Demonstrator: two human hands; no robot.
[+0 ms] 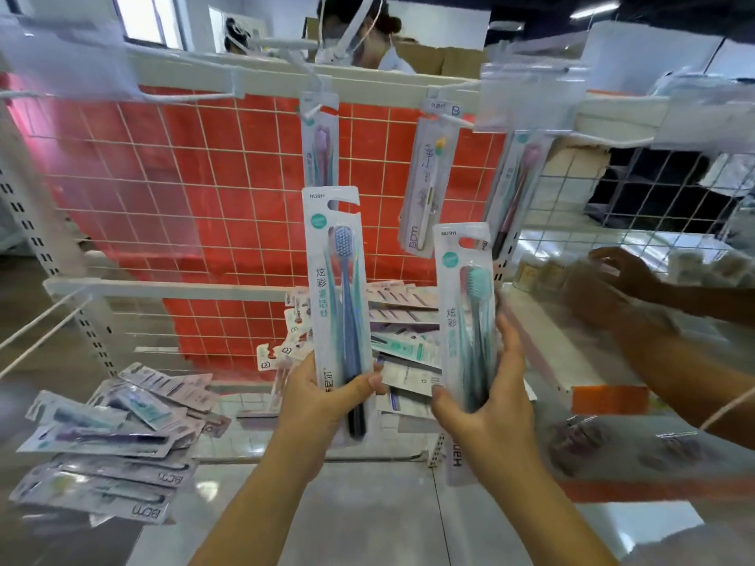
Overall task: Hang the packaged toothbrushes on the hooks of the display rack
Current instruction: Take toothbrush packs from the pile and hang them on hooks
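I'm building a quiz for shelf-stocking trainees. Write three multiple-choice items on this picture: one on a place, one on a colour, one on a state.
1. Where is the loose pile of packs?
A lower left
B top right
C on the hooks

2. Bristle colour in the right hand pack?
A yellow
B teal
C black

3. The left hand pack is:
A hung
B gripped upright
C lying flat

Answers: 1 A, it lies lower left. 2 B, the head is teal. 3 B, fingers wrap it, off any hook.

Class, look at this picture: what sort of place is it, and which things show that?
Probably a shop or stockroom: a white wire display rack with hooks, packaged toothbrushes hanging from them, and more packs piled below.
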